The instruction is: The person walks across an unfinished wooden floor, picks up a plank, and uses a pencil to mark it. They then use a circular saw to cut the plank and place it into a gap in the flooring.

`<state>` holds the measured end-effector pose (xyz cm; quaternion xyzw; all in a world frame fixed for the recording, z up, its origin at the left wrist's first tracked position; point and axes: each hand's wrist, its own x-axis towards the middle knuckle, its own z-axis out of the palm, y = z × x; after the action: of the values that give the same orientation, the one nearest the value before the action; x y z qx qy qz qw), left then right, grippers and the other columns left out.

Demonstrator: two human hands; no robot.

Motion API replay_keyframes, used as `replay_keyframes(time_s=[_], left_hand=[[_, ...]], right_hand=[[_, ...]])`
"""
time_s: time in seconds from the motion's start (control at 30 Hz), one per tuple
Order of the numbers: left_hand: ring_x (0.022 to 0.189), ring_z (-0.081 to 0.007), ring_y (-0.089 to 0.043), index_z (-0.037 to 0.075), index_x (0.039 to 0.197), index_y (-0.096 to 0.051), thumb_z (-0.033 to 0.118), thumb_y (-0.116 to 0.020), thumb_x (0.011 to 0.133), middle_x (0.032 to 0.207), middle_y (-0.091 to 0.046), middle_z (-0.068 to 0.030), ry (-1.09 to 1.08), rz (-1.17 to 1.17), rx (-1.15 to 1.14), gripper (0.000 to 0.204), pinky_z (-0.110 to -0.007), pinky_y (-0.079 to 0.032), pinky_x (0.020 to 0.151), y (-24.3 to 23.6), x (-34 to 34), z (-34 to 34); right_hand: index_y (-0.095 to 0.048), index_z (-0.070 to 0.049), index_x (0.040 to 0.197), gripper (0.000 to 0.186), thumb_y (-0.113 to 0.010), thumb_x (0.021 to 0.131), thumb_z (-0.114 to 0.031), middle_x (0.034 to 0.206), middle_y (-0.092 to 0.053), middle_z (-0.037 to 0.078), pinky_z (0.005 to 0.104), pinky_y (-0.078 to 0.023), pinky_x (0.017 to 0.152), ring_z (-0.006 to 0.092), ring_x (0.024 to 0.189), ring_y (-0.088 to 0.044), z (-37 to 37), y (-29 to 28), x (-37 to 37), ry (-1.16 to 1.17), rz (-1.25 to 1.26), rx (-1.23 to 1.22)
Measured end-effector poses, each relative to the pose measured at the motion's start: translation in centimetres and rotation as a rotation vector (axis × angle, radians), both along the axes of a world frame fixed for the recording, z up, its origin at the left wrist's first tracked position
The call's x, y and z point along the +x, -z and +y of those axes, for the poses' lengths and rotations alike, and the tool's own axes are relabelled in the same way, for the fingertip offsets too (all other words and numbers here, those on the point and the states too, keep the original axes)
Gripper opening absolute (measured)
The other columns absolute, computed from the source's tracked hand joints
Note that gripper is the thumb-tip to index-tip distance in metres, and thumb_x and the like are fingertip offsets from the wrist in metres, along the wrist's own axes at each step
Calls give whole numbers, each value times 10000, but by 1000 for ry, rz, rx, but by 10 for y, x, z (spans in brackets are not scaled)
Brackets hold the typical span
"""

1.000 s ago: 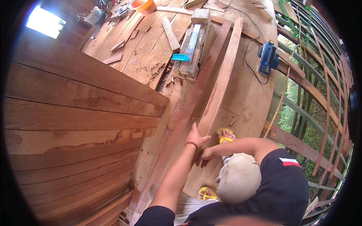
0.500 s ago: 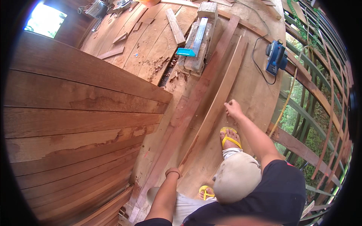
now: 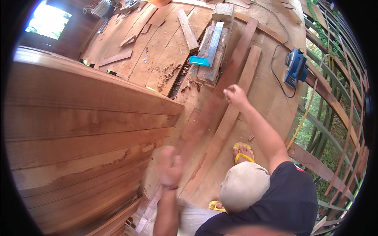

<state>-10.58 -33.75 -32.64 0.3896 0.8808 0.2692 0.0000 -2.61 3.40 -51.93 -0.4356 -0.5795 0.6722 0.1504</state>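
Right hand (image 3: pixel 235 94) loosely curled, empty, above long plank (image 3: pixel 226 122) on floor; plank runs away from person. Left hand (image 3: pixel 170 167) blurred, state unclear.

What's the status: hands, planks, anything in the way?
Left hand blurred, raised beside the wood wall, holding nothing visible. Right hand closed over the planks, grip unclear. Planer and its cord off to the right, clear.

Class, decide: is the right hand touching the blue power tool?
Apart. The head view shows the right hand over the planks, with bare floor between it and the blue power tool.
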Motion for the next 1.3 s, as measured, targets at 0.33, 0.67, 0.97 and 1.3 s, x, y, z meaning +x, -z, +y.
replay_keyframes(time_s=[0.33, 0.67, 0.97, 1.3], left_hand=[[1348, -422, -380, -14, 1368, -439, 386, -551, 990, 1382, -444, -238, -313, 1558, -149, 562, -577, -346, 1088, -296, -145, 16], [1300, -419, -395, 27, 1394, -357, 471, -508, 993, 1425, -329, -261, -244, 1534, -165, 618, -577, -378, 1057, -290, -157, 29], [1412, -438, -202, -20, 1492, -236, 609, -461, 957, 1527, -158, -281, -245, 1532, -163, 856, -595, -245, 1116, -297, -175, 9], [1401, -426, -231, -18, 1480, -252, 640, -469, 942, 1510, -202, -255, -331, 1558, -205, 877, -586, -241, 1115, -297, -170, 9]], right_hand=[[-418, 49, 1398, 845, -768, 815, -452, 1290, -567, 201, 387, -421, 1023, 279, 1230, -527, 38, -6, -128, 407, 206, -254], [-494, 72, 1290, 731, -803, 819, -394, 1243, -592, 139, 356, -481, 948, 200, 1110, -570, 49, -33, -144, 461, 383, -498], [-543, -69, 1259, 511, -787, 853, -264, 1189, -641, 48, 329, -471, 949, 174, 1065, -584, -21, -19, -275, 569, 591, -541], [-506, 61, 1242, 668, -802, 826, -369, 1142, -648, 176, 369, -518, 871, 224, 1024, -624, -52, -43, -391, 279, 373, -583]])
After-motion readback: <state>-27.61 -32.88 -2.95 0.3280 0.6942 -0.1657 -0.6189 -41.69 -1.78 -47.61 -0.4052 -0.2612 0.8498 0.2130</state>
